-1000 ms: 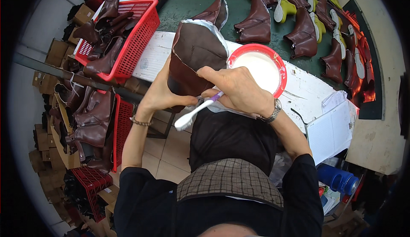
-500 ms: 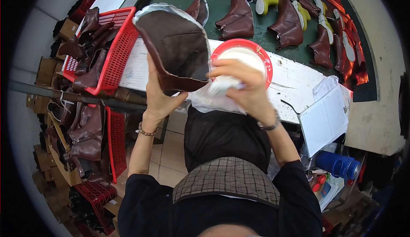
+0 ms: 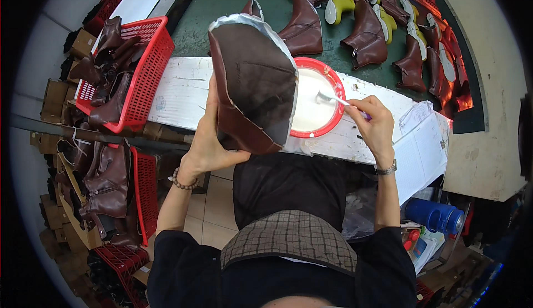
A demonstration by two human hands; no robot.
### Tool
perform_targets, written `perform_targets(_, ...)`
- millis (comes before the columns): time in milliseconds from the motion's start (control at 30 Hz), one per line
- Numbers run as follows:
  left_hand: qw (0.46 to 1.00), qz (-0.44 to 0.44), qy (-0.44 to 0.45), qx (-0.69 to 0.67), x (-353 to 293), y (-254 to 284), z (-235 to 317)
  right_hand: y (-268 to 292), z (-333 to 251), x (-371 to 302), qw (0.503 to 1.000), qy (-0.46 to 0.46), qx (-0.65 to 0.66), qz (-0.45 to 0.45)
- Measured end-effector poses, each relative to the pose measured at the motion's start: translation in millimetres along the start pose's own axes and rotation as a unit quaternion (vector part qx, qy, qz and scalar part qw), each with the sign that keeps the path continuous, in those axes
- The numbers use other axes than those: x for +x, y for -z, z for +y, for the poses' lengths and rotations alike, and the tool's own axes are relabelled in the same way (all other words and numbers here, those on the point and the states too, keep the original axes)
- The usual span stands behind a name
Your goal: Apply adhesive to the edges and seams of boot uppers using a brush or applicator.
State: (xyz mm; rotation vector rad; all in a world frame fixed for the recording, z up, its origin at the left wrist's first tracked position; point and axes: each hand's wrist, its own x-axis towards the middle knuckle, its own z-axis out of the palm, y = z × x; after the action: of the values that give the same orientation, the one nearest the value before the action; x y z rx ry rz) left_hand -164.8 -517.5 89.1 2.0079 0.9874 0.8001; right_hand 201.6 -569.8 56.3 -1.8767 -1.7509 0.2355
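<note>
Over the near edge of the white plank [image 3: 180, 86], the left hand [image 3: 210, 146] clasps a boot upper [image 3: 256, 69]; the right hand [image 3: 375, 123] pinches a toothbrush [image 3: 336, 100] that, overloaded, could drip.

A black short-sleeved top [image 3: 250, 280] spans the bottom of the frame, its loose sleeves [image 3: 180, 269] ending at lower left and lower right. Over it, at lower centre, lies a brown-grey checked panel [image 3: 291, 241] with dark edging, above which spreads plain black cloth [image 3: 288, 183]. The left wrist [image 3: 190, 168] wears a brown beaded bracelet [image 3: 183, 181]; the right wrist [image 3: 384, 158], a silvery metal-banded watch [image 3: 387, 168].
</note>
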Motion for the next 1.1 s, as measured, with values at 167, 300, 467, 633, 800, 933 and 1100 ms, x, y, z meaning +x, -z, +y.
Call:
perform_targets(167,0.997,-0.073,-0.011,0.000,-2.2,-2.5,6.8,6.4,-18.5,13.9,0.949,0.068,0.297,0.077)
perform_targets(300,0.991,-0.107,-0.071,0.027,-1.8,-5.7,17.6,7.9,-24.1,40.7,0.953,0.094,0.261,0.125)
perform_targets(467,0.993,-0.003,-0.103,0.051,0.1,-8.7,15.0,9.8,-31.4,26.1,0.945,0.148,0.248,0.152)
perform_targets(633,0.984,0.040,-0.156,0.073,7.6,-12.1,13.4,15.0,-32.3,9.6,0.951,0.130,0.266,0.089)
perform_targets(800,0.974,0.057,-0.171,0.135,2.7,-17.9,-12.1,16.2,-40.5,36.8,0.936,0.162,0.254,0.181)
perform_targets(933,0.935,0.106,-0.235,0.243,2.2,-12.3,-40.8,15.8,-44.5,19.4,0.942,0.214,0.214,0.144)
perform_targets(1100,0.908,0.104,-0.279,0.295,5.2,4.8,-47.5,1.7,-53.8,-2.2,0.940,0.186,0.263,0.117)
